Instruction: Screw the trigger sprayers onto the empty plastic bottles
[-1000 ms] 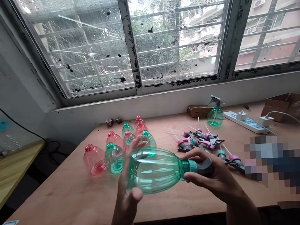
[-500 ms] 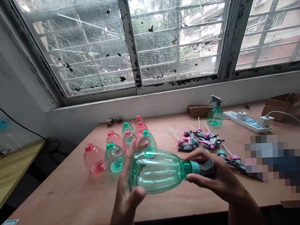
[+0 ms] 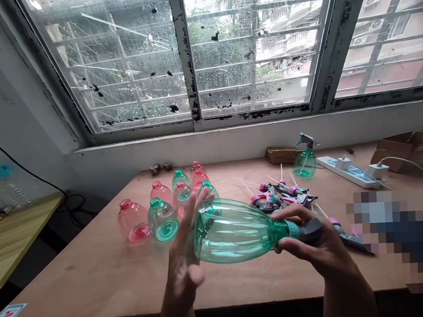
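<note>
A clear green spray bottle (image 3: 232, 234) lies sideways in the air above the front of the table, its base to the left. My right hand (image 3: 315, 242) is closed round its grey-and-teal spray head (image 3: 305, 230) and neck. At the base, my left hand (image 3: 184, 258) is open, fingers stretched and thumb apart, with the palm by the bottle's bottom; whether it touches is hard to see. Behind it stand several headless bottles, among them a red bottle (image 3: 133, 220) and a green bottle (image 3: 161, 219). Loose spray heads (image 3: 283, 195) with thin tubes lie in a pile beyond my right hand.
A complete green spray bottle (image 3: 304, 161) stands at the back, near a brown block (image 3: 283, 155). Further right are a white power strip (image 3: 350, 171) with plugs and an open cardboard box (image 3: 405, 150). A blurred patch (image 3: 393, 234) hides the table's right side.
Both hands and the spray bottle have shifted a little right and slightly up. The left hand's fingers have straightened away from the bottle's side; the right hand keeps its grip on the head.
</note>
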Action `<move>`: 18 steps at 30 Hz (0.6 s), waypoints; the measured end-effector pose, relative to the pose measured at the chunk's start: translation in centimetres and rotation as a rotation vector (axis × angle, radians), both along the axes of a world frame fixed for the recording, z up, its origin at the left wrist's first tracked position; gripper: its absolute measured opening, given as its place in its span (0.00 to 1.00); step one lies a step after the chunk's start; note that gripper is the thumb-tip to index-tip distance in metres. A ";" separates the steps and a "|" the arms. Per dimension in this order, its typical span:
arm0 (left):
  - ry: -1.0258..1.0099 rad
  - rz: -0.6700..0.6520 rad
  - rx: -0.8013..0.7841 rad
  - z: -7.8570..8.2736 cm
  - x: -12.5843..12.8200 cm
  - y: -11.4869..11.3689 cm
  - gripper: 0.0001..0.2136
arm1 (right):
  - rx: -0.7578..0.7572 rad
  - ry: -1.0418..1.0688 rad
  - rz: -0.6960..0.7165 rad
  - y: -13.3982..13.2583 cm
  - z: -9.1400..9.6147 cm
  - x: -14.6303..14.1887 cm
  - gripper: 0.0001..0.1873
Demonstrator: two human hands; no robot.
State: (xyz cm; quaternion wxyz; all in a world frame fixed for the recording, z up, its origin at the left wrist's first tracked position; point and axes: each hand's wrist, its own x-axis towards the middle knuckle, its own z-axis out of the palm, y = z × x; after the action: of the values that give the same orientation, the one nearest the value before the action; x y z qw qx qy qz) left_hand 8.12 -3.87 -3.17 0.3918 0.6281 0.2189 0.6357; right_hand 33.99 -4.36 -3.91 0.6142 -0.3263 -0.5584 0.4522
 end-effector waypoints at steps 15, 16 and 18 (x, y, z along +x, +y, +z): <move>0.061 0.212 0.051 0.3 0.4 0.0 0.31 | 0.056 0.000 -0.080 0.1 -0.1 -0.4 0.19; 0.065 0.198 0.052 0.3 0.3 0.1 0.31 | 0.058 0.000 -0.086 0.1 -0.1 -0.4 0.20; 0.080 0.138 0.097 0.2 0.0 0.1 0.34 | 0.059 0.013 -0.103 0.1 0.0 -0.4 0.20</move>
State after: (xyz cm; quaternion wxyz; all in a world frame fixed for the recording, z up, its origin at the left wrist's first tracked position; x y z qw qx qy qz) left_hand 8.07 -3.76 -2.97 0.3072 0.6548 0.2460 0.6453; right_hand 33.61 -4.22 -3.92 0.6497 -0.3334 -0.5498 0.4056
